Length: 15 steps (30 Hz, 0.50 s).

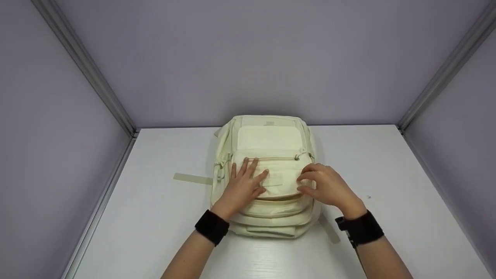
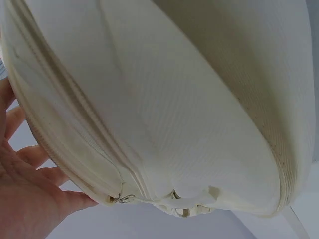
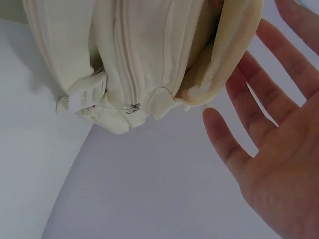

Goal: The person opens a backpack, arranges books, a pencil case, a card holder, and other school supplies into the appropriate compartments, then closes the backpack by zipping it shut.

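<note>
A cream backpack [image 1: 269, 138] lies front side up on the white table, its bottom towards me. My left hand [image 1: 242, 190] rests spread on the left part of its front pocket [image 1: 285, 190], fingertips near a horizontal zipper [image 1: 277, 159]. At the pocket's right edge is my right hand [image 1: 329, 186], its fingers loosely bent and holding nothing. In the right wrist view the unzipped pocket mouth [image 3: 199, 64] gapes, and the fingers [image 3: 281, 64] lie along its outer flap. The left wrist view shows the pack's side and a zipper pull [image 2: 122, 199] close to the left fingertips.
A loose strap [image 1: 193, 178] sticks out left of the pack, and another strap [image 1: 329, 229] lies at its lower right. Grey walls [image 1: 267, 58] enclose the white table [image 1: 162, 232] at the back and sides. A tiny scrap [image 1: 369, 197] lies to the right.
</note>
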{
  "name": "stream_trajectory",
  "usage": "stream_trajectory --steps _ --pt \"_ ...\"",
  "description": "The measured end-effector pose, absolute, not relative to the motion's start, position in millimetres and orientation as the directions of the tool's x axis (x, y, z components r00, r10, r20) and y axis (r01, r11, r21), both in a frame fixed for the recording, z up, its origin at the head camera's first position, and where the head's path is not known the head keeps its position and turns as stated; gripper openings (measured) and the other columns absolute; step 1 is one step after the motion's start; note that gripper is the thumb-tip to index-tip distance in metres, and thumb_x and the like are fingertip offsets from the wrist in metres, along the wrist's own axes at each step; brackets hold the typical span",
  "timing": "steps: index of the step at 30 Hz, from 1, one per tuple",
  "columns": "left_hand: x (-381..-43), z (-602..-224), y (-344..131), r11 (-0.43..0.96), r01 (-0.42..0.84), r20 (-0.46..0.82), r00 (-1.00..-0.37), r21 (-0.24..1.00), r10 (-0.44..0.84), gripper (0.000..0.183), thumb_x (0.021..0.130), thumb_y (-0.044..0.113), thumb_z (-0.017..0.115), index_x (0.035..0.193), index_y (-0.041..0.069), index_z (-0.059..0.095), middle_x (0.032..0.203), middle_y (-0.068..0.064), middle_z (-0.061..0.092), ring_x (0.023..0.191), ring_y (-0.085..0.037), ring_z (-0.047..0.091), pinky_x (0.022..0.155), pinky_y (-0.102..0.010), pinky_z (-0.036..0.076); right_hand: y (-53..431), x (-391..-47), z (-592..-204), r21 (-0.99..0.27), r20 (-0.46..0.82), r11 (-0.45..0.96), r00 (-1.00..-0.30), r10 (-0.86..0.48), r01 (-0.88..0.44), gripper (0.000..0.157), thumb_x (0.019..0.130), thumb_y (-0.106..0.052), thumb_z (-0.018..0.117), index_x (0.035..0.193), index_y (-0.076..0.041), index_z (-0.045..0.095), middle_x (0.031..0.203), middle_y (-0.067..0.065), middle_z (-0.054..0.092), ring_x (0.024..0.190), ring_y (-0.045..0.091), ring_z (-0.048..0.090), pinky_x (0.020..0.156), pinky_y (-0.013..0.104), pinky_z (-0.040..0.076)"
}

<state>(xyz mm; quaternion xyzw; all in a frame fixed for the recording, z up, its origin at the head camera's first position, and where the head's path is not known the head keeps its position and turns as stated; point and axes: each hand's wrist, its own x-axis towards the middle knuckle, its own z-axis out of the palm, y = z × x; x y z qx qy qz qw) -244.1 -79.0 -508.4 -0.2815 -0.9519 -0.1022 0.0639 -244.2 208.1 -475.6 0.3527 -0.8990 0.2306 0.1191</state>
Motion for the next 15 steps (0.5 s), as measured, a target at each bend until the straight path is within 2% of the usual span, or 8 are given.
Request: stream_trajectory --steps 3,5,10,13,15 --pt "-245 -510 -79 0.827 0.539 0.176 -0.840 0.161 0.513 0.055 0.097 0.046 0.056 0.148 0.027 0.047 0.159 -0.016 0.022 0.146 -0.041 0.013 0.110 -0.066 0.011 195 -252 -476 -0.292 0.448 0.660 -0.709 -0.545 -0.692 0.018 0.085 -0.018 0.080 0.099 -0.008 0.075 0.097 0.005 0.064 0.089 0.023 0.061 0.076 0.040 0.051" --pt "-245 -510 -79 0.831 0.532 0.175 -0.844 0.163 0.506 0.055 0.097 0.046 0.056 0.148 0.027 0.047 0.160 -0.015 0.021 0.146 -0.040 0.013 0.110 -0.066 0.010 186 -258 -478 -0.259 0.475 0.669 -0.695 -0.540 -0.697 0.025 0.087 -0.019 0.078 0.107 -0.007 0.073 0.101 0.008 0.062 0.091 0.026 0.061 0.078 0.041 0.051" --pt "-245 -510 -79 0.836 0.521 0.189 -0.850 0.173 0.491 0.056 0.095 0.048 0.059 0.146 0.028 0.049 0.159 -0.017 0.022 0.146 -0.039 0.016 0.109 -0.067 0.013 170 -270 -482 -0.179 0.434 0.698 -0.692 -0.576 -0.693 0.051 0.090 -0.031 0.074 0.136 -0.014 0.060 0.129 0.017 0.054 0.117 0.035 0.053 0.093 0.048 0.047" --pt "-246 -509 -82 0.831 0.510 0.214 -0.857 0.220 0.469 0.057 0.094 0.048 0.060 0.145 0.026 0.050 0.158 -0.019 0.025 0.145 -0.039 0.020 0.109 -0.067 0.015 164 -274 -484 -0.143 0.370 0.731 -0.721 -0.585 -0.667 0.060 0.090 -0.039 0.071 0.144 -0.022 0.051 0.144 0.018 0.043 0.132 0.043 0.041 0.100 0.057 0.040" --pt "-248 -508 -87 0.830 0.492 0.255 -0.865 0.265 0.432 0.054 0.096 0.046 0.059 0.145 0.023 0.051 0.155 -0.019 0.029 0.143 -0.039 0.024 0.108 -0.068 0.016 163 -275 -486 -0.134 0.325 0.753 -0.746 -0.581 -0.644 0.063 0.090 -0.043 0.070 0.147 -0.025 0.048 0.149 0.018 0.038 0.135 0.048 0.033 0.101 0.063 0.036"
